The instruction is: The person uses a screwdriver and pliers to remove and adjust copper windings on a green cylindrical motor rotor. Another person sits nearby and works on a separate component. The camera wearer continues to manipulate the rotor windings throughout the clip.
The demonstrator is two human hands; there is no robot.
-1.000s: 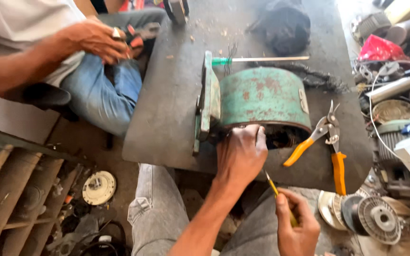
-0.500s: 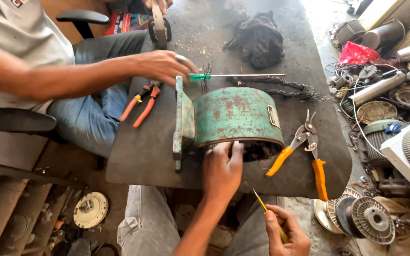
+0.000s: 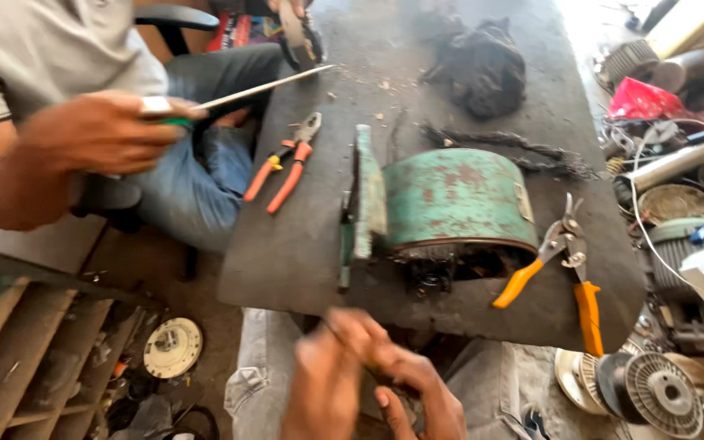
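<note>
My left hand (image 3: pixel 327 367) and my right hand (image 3: pixel 421 399) meet below the near edge of the dark table (image 3: pixel 287 244), both blurred. My right hand's fingers are curled around a thin yellow-handled tool, which hardly shows. My left hand's fingers touch my right hand; its grip is unclear. Just beyond them a rusty green motor housing (image 3: pixel 450 204) lies on its side on the table. At the left, a co-worker's hand (image 3: pixel 99 130) holds a long screwdriver (image 3: pixel 262 85) with a green handle.
Orange-handled snips (image 3: pixel 568 269) lie right of the housing, and red-handled pliers (image 3: pixel 283 167) lie to its left. A black cloth (image 3: pixel 482 65) and a dark cord (image 3: pixel 499 147) lie farther back. Motor parts and fan pieces (image 3: pixel 653 391) crowd the floor on the right. Wooden shelving (image 3: pixel 26 367) stands at the lower left.
My left hand has come off the green housing and dropped down to my right hand. The co-worker's hand picked the screwdriver up off the table and drew it left.
</note>
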